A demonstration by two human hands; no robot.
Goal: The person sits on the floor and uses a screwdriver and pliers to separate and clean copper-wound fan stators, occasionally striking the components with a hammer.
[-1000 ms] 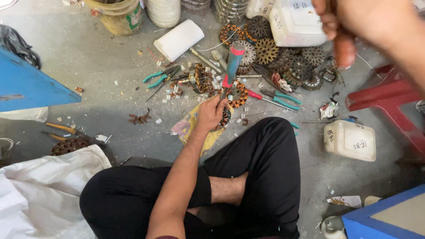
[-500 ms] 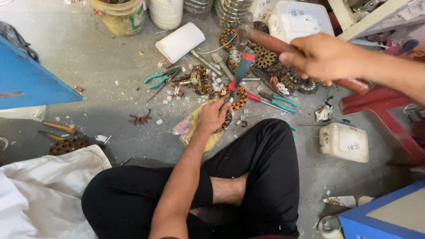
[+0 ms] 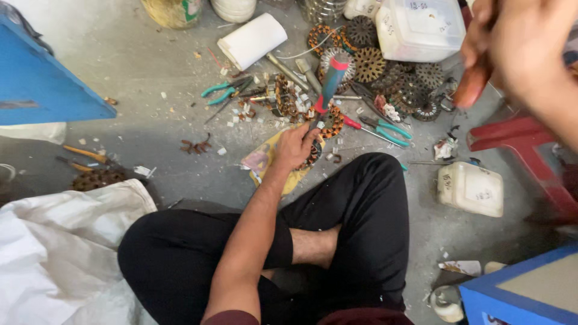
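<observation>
Left hand steadies a chisel-like tool on a copper-wound motor stator; right hand raised with a wooden handle.

Head view: the left hand (image 3: 295, 146) sits near the middle, fingers closed around the lower end of the red-and-teal tool (image 3: 328, 90), which leans toward 1 o'clock over the stator (image 3: 328, 123) on the floor (image 3: 150, 120). The right hand (image 3: 518, 48), at 2 o'clock, is blurred, fingers wrapped on a brown handle (image 3: 471, 87). I think the tool tip should stay firm and the fingers low, away from a blow.

soft, even daylight falls on the grey floor (image 3: 150, 90) with only weak shadows and no glare, while the raised right hand (image 3: 518, 48) close to the camera is blurred.
</observation>
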